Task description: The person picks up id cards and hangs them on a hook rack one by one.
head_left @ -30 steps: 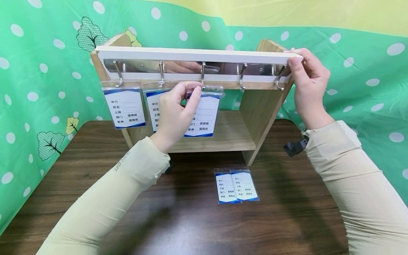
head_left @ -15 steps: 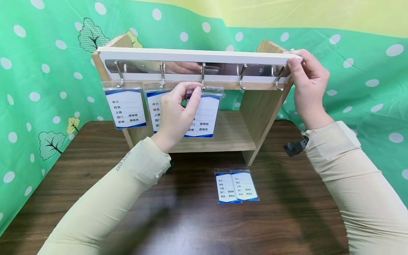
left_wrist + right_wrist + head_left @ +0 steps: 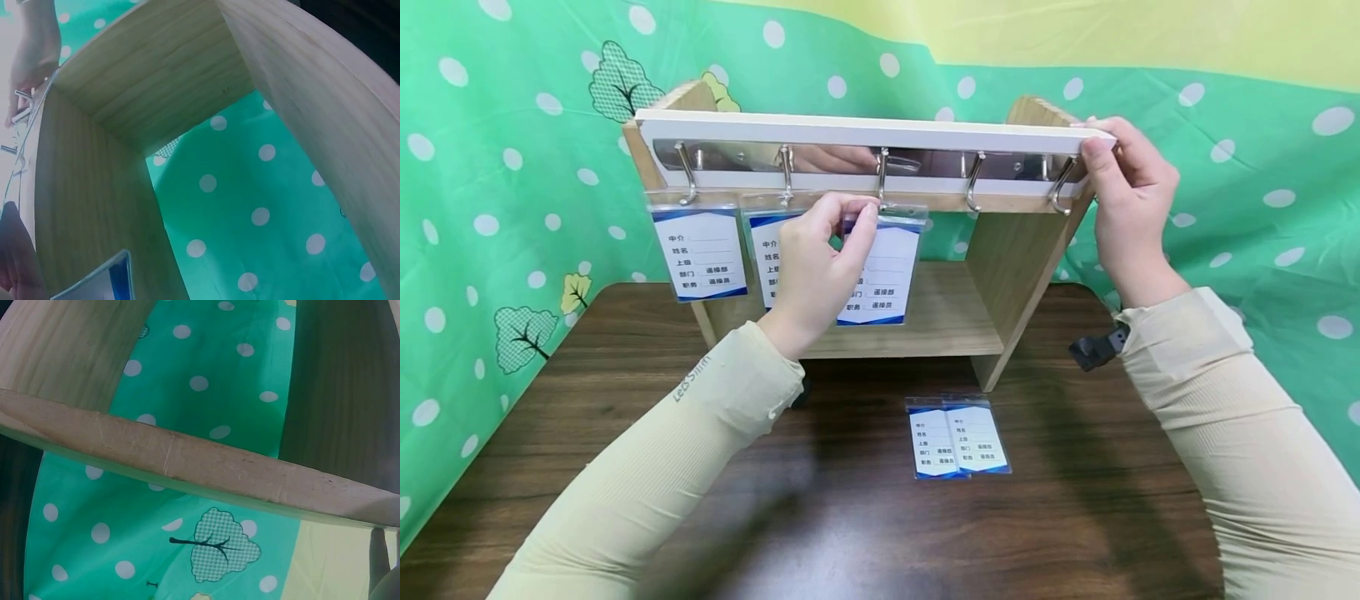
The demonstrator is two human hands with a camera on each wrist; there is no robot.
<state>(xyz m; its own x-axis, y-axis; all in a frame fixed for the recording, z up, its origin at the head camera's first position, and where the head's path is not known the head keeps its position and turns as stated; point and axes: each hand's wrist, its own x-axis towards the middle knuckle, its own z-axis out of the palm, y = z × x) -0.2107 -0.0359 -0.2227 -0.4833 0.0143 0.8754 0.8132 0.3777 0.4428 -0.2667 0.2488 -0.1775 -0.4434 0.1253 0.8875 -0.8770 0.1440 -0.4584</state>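
Note:
In the head view my left hand (image 3: pixel 823 262) pinches the top edge of a clear badge holder (image 3: pixel 883 267) with a white and blue card, right at the middle hook (image 3: pixel 882 177). Its fingers cover the holder's upper left corner. Two like badges hang to the left, the outer badge (image 3: pixel 703 250) from the first hook and the partly hidden badge (image 3: pixel 763 258) from the second. My right hand (image 3: pixel 1131 200) grips the right end of the white hook rail (image 3: pixel 865 129), thumb in front. A corner of the badge shows low in the left wrist view, beside my left hand (image 3: pixel 19 262).
The rail sits across the top front of a wooden shelf unit (image 3: pixel 1022 258). Two more badges (image 3: pixel 977 437) overlap on the dark wooden table (image 3: pixel 865 533) in front of it. Two hooks (image 3: pixel 974 179) right of the middle bear nothing. A green dotted cloth (image 3: pixel 1247 208) hangs behind.

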